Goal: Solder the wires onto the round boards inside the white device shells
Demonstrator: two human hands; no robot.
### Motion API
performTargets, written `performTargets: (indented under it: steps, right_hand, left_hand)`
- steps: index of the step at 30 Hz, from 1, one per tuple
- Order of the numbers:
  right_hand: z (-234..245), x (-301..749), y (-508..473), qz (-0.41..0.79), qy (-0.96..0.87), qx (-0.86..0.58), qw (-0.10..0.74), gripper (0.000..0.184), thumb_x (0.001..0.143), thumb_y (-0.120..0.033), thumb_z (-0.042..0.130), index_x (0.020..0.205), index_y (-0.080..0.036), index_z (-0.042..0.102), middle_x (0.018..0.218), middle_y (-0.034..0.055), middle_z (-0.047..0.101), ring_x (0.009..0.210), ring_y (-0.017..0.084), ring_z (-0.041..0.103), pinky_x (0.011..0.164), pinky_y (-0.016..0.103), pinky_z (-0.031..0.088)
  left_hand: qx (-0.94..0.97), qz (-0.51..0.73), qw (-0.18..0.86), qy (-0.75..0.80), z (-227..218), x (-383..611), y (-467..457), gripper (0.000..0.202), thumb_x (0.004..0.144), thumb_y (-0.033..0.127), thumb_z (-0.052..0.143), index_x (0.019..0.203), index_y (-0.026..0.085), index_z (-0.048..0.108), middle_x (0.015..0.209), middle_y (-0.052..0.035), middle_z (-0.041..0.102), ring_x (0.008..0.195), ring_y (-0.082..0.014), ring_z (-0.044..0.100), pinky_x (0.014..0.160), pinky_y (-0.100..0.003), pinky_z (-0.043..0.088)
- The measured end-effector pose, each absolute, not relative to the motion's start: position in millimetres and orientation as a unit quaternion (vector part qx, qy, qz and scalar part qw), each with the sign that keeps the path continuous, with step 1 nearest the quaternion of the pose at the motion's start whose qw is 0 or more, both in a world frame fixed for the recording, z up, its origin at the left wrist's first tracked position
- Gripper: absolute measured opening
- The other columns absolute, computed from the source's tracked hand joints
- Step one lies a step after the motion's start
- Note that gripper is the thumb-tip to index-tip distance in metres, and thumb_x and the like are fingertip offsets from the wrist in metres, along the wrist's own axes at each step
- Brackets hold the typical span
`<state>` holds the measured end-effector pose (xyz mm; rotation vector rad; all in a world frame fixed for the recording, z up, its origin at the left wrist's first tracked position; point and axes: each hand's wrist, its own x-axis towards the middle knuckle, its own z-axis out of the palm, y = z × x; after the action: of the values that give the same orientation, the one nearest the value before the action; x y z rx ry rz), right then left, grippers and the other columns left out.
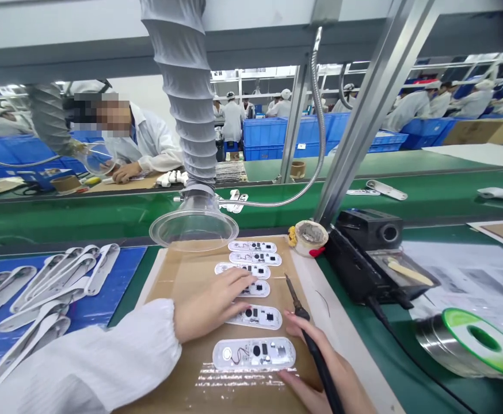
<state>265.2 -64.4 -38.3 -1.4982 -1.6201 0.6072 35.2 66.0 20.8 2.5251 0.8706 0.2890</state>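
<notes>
My right hand (347, 382) grips a soldering iron (307, 328) by its black handle. The iron's metal tip points up and away from me, right of a column of white oval casings with circuit parts. The fingertips of that hand are close to the nearest casing (254, 353), where a coiled wire and dark components show. My left hand (210, 302) reaches over the column with its fingers stretched out. Its fingertips lie over one casing (258, 287), and its thumb is at another casing (260, 316). Part of those two is hidden beneath the hand.
A brown board (182, 276) lies under the casings. White handle-shaped shells (61, 282) lie on a blue sheet at left. A fume hood (193, 227) hangs ahead. At right are a cleaning pot (309, 237), a black iron station (355, 270) and a solder spool (467, 345). A co-worker (143, 138) sits opposite.
</notes>
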Motion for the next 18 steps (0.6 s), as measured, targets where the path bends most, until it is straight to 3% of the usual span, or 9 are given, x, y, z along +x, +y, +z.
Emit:
performTargets:
  steps: [6, 11, 14, 18]
  right_hand:
    - [-45, 264, -55, 0.269, -0.599, -0.599, 0.459, 0.043, 0.085, -0.035, 0.064, 0.128, -0.032, 0.060, 0.121, 0.0042, 0.070, 0.084, 0.023, 0.074, 0.083, 0.037, 0.063]
    - [-34, 260, -42, 0.276, -0.613, -0.578, 0.463, 0.044, 0.086, -0.037, 0.066, 0.129, -0.032, 0.061, 0.100, 0.0024, 0.076, 0.086, 0.024, 0.074, 0.081, 0.037, 0.064]
    - [-28, 257, -34, 0.269, -0.626, -0.562, 0.469, 0.039, 0.084, -0.037, 0.068, 0.123, -0.036, 0.065, 0.100, -0.0003, 0.076, 0.093, 0.025, 0.074, 0.081, 0.035, 0.064]
    - [-26, 262, -31, 0.247, -0.631, -0.557, 0.481, 0.039, 0.081, -0.036, 0.071, 0.120, -0.040, 0.067, 0.105, -0.0015, 0.075, 0.099, 0.027, 0.072, 0.086, 0.037, 0.063]
  left_hand:
    - [0.928, 0.116, 0.210, 0.284, 20, 42, 74, 0.037, 0.105, 0.029, 0.035, 0.139, 0.027, 0.047, 0.149, -0.0059, 0.046, 0.139, -0.0177, 0.043, 0.117, -0.037, 0.040]
    - [0.931, 0.104, 0.174, 0.303, 7, 67, 123, 0.056, 0.101, 0.046, 0.043, 0.150, 0.020, 0.035, 0.164, -0.0127, 0.022, 0.152, -0.0294, 0.017, 0.124, -0.054, 0.019]
    - [0.932, 0.073, 0.165, 0.313, 0, 65, 131, 0.063, 0.100, 0.052, 0.039, 0.154, 0.021, 0.030, 0.164, -0.0128, 0.021, 0.152, -0.0322, 0.016, 0.123, -0.059, 0.019]
    - [0.933, 0.065, 0.140, 0.326, 8, 27, 107, 0.060, 0.103, 0.045, 0.036, 0.157, 0.029, 0.018, 0.165, -0.0069, 0.016, 0.152, -0.0295, 0.015, 0.123, -0.058, 0.021]
